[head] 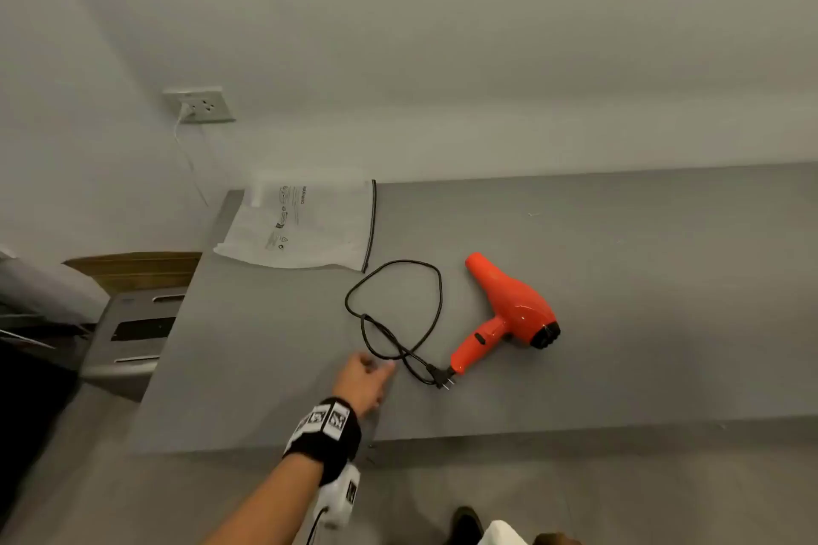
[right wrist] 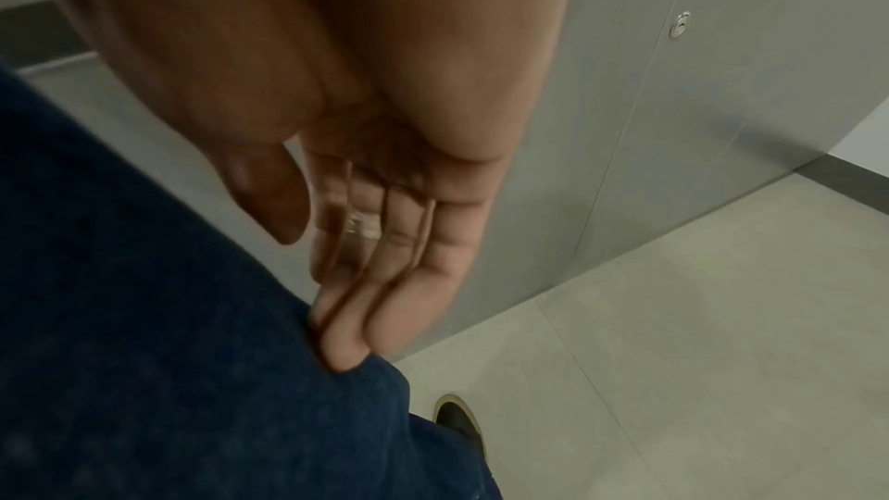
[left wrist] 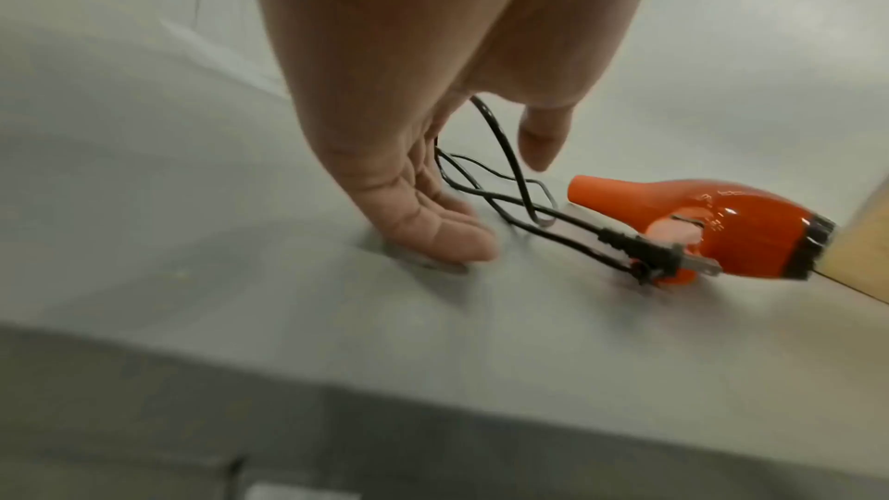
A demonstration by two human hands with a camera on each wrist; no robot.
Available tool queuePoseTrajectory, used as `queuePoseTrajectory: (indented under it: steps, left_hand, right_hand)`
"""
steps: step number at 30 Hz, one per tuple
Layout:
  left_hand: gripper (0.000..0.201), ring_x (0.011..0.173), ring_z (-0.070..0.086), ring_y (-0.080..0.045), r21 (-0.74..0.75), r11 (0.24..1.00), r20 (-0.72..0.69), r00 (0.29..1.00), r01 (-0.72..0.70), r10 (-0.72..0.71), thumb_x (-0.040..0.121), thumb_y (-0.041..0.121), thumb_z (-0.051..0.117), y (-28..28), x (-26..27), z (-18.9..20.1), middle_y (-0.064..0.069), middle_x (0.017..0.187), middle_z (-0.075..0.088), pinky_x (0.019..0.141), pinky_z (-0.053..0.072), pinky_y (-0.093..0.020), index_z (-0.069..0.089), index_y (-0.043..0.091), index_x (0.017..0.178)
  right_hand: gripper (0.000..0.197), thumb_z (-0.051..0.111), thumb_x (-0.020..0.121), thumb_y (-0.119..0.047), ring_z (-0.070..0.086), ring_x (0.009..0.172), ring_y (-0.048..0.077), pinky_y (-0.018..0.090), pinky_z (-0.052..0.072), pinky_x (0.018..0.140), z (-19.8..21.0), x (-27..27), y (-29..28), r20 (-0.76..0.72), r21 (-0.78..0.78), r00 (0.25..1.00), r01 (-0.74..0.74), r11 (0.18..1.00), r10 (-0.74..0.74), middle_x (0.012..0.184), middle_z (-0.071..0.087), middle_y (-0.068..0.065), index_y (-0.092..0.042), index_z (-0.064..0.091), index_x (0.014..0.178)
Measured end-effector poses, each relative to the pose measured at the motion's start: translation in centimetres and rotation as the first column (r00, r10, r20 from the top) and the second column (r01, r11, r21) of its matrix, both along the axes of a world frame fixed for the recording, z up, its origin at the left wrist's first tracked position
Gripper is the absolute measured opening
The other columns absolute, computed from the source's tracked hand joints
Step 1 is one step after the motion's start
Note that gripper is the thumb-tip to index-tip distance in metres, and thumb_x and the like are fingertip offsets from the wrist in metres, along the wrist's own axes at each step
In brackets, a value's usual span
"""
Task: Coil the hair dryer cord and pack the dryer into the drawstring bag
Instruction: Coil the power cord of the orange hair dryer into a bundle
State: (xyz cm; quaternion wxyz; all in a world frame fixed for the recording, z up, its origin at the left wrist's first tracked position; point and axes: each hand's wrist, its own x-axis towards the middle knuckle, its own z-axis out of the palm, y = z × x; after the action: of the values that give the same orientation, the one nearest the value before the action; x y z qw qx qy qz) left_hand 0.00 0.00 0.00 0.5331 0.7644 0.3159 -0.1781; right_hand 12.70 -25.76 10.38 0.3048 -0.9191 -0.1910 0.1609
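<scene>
An orange hair dryer (head: 509, 311) lies on the grey table (head: 619, 279), nozzle pointing away, also seen in the left wrist view (left wrist: 712, 227). Its black cord (head: 394, 314) sprawls in loose loops to the left, with the plug (head: 442, 381) beside the handle's end (left wrist: 644, 253). A flat white bag (head: 305, 226) with a black edge lies at the table's back left. My left hand (head: 369, 381) is open, fingers (left wrist: 433, 227) resting on the table just left of the cord, holding nothing. My right hand (right wrist: 384, 242) hangs open beside my leg, below the table.
A wall socket (head: 199, 104) with a white cable plugged in sits above the table's left end. A grey chair (head: 128, 336) and a cardboard box (head: 133, 268) stand left of the table. The near table edge (head: 487, 440) runs just behind my left wrist.
</scene>
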Motion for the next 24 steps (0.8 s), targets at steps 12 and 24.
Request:
queuePoseTrajectory:
  steps: [12, 24]
  left_hand:
    - [0.048, 0.099, 0.066, -0.03, 0.231, 0.973, -0.041, 0.999, 0.019, -0.01, 0.085, 0.043, 0.071, -0.6, 6.9, 1.3, -0.011, 0.113, 0.067, 0.083, 0.052, -0.034, 0.056, 0.012, 0.12]
    - [0.029, 0.075, 0.056, -0.028, 0.403, 0.874, -0.136, 0.962, 0.271, -0.235, 0.098, 0.028, 0.05, -2.7, 7.0, 3.6, -0.011, 0.086, 0.06, 0.071, 0.047, -0.031, 0.059, 0.004, 0.084]
  right_hand:
    - [0.132, 0.09, 0.011, -0.076, 0.039, 0.077, 0.006, 0.042, 0.056, 0.069, 0.1, 0.0, -0.4, -0.029, -0.004, 0.999, 0.022, 1.0, -0.023, 0.089, 0.06, 0.001, -0.028, 0.031, 0.12]
    - [0.116, 0.093, 0.029, -0.071, 0.024, 0.067, 0.019, 0.035, 0.037, 0.051, 2.5, -1.8, -1.2, -0.028, -0.039, 0.998, -0.052, 0.998, 0.051, 0.078, 0.032, -0.01, -0.027, 0.032, 0.117]
